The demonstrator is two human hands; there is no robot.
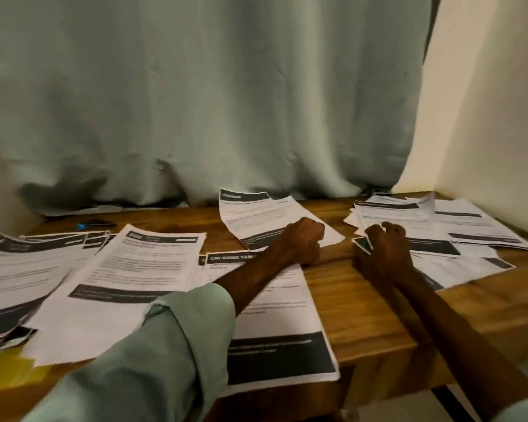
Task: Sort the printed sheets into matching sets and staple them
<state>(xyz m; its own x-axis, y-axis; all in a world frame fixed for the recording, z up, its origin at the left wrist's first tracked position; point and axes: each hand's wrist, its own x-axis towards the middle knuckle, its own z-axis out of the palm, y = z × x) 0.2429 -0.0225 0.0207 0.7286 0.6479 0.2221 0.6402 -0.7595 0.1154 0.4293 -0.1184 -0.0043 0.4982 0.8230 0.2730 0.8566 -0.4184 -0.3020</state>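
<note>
Grip: right hand (pixel 384 251) pinching the dark-banded corner of held sheet (pixel 362 244) under curled fingers; left hand (pixel 301 239) clenched to a fist, nothing visible inside.
Held sheet: at the near-left edge of right pile (pixel 457 229), on the right part of table (pixel 363 315).
Right hand pose: palm down, back toward the camera, bare forearm running in from the lower right over the table's front edge.
Left hand pose: knuckles up, fist resting at the near edge of far sheet (pixel 253 214); forearm lying across the top of titled sheet (pixel 275 306).
Hands: near each other, not touching, bare wood between.
Other sheets: mid sheet (pixel 134 269) overlapping left pile (pixel 16 269) and touching titled sheet's left side; all flat on the table.
Hard to read: print blurred, apart from "DRESSING TAB" on titled sheet, the rest covered by the left wrist, and "104" on left pile.
Cut off: left pile by the left frame edge; right forearm by the lower right corner.
Dark item (pixel 96 223): blue end, far left of the table behind mid sheet; too blurred to name.
Yellow thing (pixel 6 370): under left pile's near edge, cut by the frame; folder or not, cannot tell.
Sleeve (pixel 165 345): pale green, rolled on the left arm.
Backdrop: curtain (pixel 226 102) hanging down to the table's far edge, wall (pixel 485 117) at right.
</note>
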